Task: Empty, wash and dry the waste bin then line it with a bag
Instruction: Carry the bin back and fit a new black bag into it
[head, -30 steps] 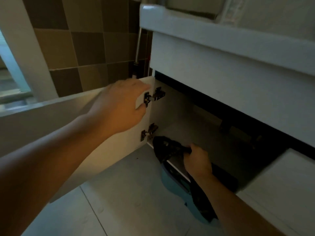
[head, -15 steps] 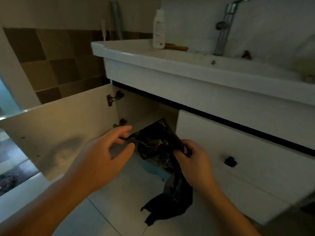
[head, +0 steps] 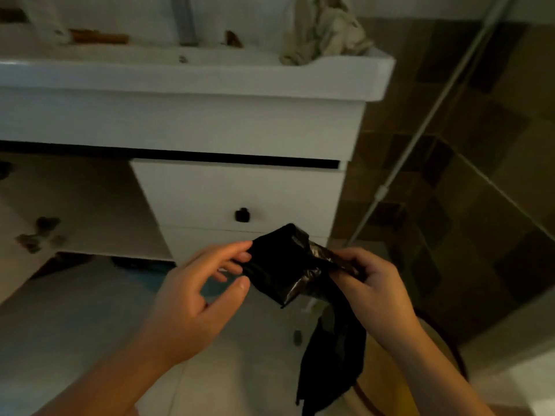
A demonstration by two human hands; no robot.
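Now clear of the cupboard, black bin bag [head: 285, 265] was held just below the drawer knob [head: 242, 214]: right hand [head: 365, 283] pinching its bunched neck, left hand [head: 195, 295] fingers [head: 237, 256] loose, touching its edge. Lining seemed next; bin [head: 420, 370] probably below.

Both hands hold a black plastic bag [head: 285, 265] in front of a white vanity drawer [head: 240, 199] with a dark knob [head: 242, 214]. The right hand [head: 365, 283] grips the bag's gathered part, a loose tail hanging below, while the left hand [head: 198, 295] touches its left edge with partly spread fingers. A crumpled cloth [head: 324, 28] lies on the basin's [head: 192, 76] right corner.
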